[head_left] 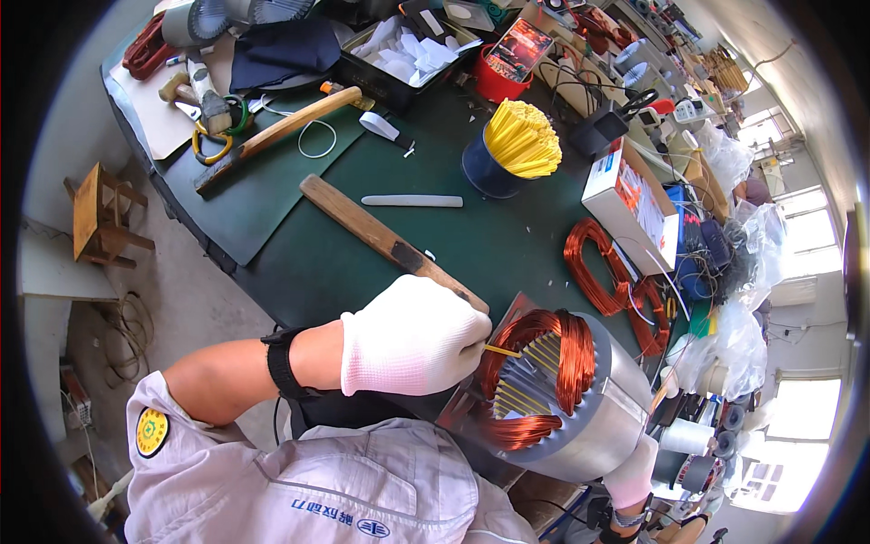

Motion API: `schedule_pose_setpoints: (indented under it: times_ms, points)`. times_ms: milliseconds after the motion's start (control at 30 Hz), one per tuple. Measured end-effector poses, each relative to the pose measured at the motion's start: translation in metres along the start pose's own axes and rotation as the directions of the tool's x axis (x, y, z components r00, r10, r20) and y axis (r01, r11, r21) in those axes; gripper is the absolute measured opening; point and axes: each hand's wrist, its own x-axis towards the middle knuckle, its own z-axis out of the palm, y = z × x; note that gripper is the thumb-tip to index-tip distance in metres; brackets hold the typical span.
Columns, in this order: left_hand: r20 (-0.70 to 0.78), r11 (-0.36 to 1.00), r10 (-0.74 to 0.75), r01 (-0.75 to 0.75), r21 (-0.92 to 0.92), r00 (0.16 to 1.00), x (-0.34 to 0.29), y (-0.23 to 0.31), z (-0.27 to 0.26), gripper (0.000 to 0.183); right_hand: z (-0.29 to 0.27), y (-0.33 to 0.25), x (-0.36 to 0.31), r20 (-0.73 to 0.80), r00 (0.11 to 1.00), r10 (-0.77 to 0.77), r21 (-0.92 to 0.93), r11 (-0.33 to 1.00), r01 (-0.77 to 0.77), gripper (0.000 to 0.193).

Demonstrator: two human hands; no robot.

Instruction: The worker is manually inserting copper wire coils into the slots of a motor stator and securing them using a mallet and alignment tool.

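Observation:
A metal motor stator [609, 399] lies on its side in front of me, its open end facing left. Copper wire coils [577, 363] bulge from that end, and yellow strips line the slots inside. My left hand [417, 335], in a white glove, is closed in a pinch on a thin yellow strip [503, 351] that reaches into the stator's opening. At the stator's lower right side is my right hand [632, 471], gloved too and against the housing; its fingers are hidden. A flat wooden stick [362, 228] lies on the table just beyond my left hand.
On the green tabletop [299, 263] are a white plastic strip [412, 201], a dark cup of yellow strips [489, 172], a wooden-handled tool [281, 136] and scissors [213, 145]. Loose copper coils [598, 267] lie beside a white box [625, 204]. A black tray [376, 77] holds white pieces.

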Motion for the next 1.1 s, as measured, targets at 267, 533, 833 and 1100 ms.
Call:
schedule_pose_setpoints:
  times_ms: [267,533,833,1100]
  points:
    - [0.186,0.989,0.015,-0.042,0.141,0.982,0.024,0.001,-0.004,0.01,-0.007,-0.001,-0.003,0.016,0.998,0.056,0.013,0.998,-0.056,0.025]
    - [0.243,0.996,-0.034,0.012,0.092,0.97,0.025,0.0,0.002,0.014,0.02,0.04,0.006,-0.143,0.987,-0.071,0.076,0.994,0.082,0.008]
    - [0.263,0.988,-0.093,0.057,0.141,0.96,0.029,0.014,0.012,0.022,0.012,0.035,0.01,-0.173,0.971,-0.166,0.0,0.986,0.168,0.026]
    - [0.196,0.92,-0.205,0.121,0.372,0.959,0.027,0.032,-0.009,0.03,0.012,0.06,-0.01,-0.202,0.973,-0.111,-0.03,0.994,0.107,0.033]
